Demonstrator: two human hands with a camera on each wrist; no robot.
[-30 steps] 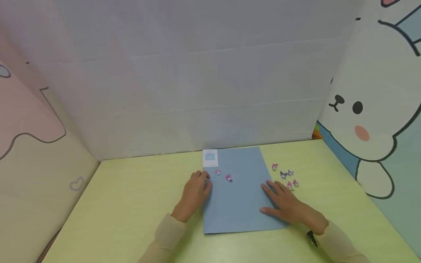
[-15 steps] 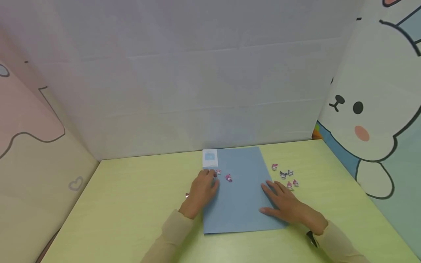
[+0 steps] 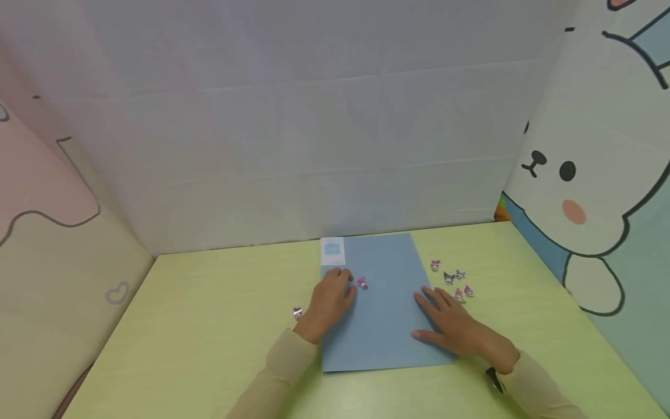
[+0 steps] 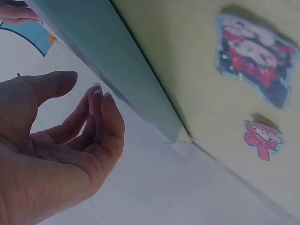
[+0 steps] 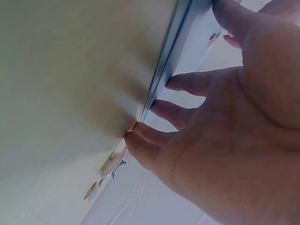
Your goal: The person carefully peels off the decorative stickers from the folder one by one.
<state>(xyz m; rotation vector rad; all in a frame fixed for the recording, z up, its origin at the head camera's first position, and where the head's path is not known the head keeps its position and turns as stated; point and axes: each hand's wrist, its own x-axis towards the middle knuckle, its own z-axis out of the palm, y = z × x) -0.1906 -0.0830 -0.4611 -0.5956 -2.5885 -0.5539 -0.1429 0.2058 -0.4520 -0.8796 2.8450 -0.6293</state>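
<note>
A blue folder lies flat on the table, a white label at its upper left corner. My left hand is over the folder's left edge, fingers loosely bent. In the left wrist view, thumb and fingertips stand apart with nothing between them, close to the folder's face. A pink character sticker lies on the folder just right of these fingers; the sticker beside it is hidden by the hand. With fingers spread, my right hand rests on the folder's right edge.
Several small character stickers lie on the table right of the folder. Left of it is a sticker; the left wrist view shows a shiny sticker and a pink one. A white backdrop stands behind the table.
My left hand has moved right from the folder's left edge onto its face, covering one pink sticker. A sticker on the table behind the wrist has come into view. The right hand stays put.
</note>
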